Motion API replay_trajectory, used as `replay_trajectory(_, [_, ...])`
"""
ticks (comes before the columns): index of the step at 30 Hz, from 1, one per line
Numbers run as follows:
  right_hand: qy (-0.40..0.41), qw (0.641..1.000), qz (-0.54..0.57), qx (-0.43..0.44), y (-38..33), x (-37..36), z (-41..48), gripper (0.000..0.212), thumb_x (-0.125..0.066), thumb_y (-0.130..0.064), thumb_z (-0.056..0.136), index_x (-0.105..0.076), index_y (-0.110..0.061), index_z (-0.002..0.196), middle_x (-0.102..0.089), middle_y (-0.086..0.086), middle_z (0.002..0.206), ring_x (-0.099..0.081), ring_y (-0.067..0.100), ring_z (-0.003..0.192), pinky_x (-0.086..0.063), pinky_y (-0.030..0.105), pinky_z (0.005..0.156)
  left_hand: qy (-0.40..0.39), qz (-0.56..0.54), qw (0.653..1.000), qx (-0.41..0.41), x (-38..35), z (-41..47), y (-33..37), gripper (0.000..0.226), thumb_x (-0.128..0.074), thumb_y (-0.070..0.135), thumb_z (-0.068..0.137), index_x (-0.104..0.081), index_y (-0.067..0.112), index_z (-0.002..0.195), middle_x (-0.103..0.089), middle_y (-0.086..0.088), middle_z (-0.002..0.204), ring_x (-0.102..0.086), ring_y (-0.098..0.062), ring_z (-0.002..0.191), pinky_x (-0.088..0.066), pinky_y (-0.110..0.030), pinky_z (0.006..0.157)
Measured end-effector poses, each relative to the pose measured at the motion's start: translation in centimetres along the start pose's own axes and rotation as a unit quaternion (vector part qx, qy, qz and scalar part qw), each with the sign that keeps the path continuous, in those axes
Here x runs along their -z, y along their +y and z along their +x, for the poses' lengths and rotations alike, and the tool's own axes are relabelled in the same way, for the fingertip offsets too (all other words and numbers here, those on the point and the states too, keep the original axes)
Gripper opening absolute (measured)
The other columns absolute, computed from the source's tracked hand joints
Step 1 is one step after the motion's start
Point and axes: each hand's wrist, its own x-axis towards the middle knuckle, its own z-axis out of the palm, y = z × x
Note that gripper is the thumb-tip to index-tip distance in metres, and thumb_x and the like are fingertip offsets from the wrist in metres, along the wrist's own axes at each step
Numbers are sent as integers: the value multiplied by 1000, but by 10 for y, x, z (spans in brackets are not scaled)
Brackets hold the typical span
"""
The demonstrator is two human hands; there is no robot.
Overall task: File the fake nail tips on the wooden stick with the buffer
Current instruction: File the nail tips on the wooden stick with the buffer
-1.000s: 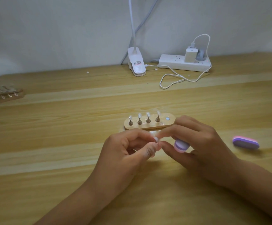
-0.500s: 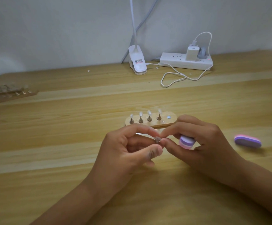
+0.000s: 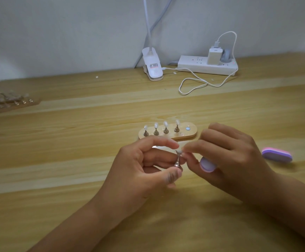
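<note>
The left hand (image 3: 139, 166) pinched the light, probably slippery peg (image 3: 177, 161) at its base while the right hand (image 3: 235, 155), gripping the buffer (image 3: 207, 165), pinched the likely fragile nail tip (image 3: 179, 152).

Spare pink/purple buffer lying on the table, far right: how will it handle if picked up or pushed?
The spare buffer looks like layered foam, so probably light and slightly squashy. It lies flat on a broad face, so a push should slide it, not roll it. Its matte surface likely isn't slippery.
</note>
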Motion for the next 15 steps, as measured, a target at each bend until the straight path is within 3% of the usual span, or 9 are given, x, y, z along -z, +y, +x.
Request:
replay_trajectory(6, [4, 1000, 12, -7, -3, 4, 3, 11, -73, -6, 89, -75, -1, 79, -57, 8, 67, -47, 26, 61, -42, 33, 60, 34, 36, 997, -59, -2, -3, 5, 30, -82, 7, 69, -76, 17, 96, -76, -7, 81, -72, -18, 68, -57, -26, 57])
replay_trajectory(9, [-14, 995, 92, -40, -8, 10, 3, 11, -69, -11, 87, -75, -2, 86, -56, 6, 70, -47, 21, 66, -42, 30, 63, 46, 94, 988, -111, -4, -6, 8, 28, -84, 6, 67, -77, 14, 93, -75, -4, 87, -73, -18, 73, -58, -25, 61])
replay_trajectory(12, [-53, 958, 243, -140, -9, 18, 4, 28, -47, -17, 82, -61, -12, 106, -52, 2, 82, -49, 15, 75, -41, 25, 68, 62, 134, 977, -151, -5, -8, 10, 28, -84, 5, 66, -76, 12, 92, -73, -2, 86, -73, -19, 75, -57, -22, 62])
replay_trajectory(15, [-64, 918, 322, -220, -9, 18, 2, 30, -34, -18, 81, -46, -24, 108, -49, -1, 91, -48, 14, 76, -41, 22, 66, 72, 154, 971, -170, -5, -8, 11, 26, -84, 6, 65, -76, 10, 90, -73, -1, 84, -72, -17, 75, -57, -20, 62])
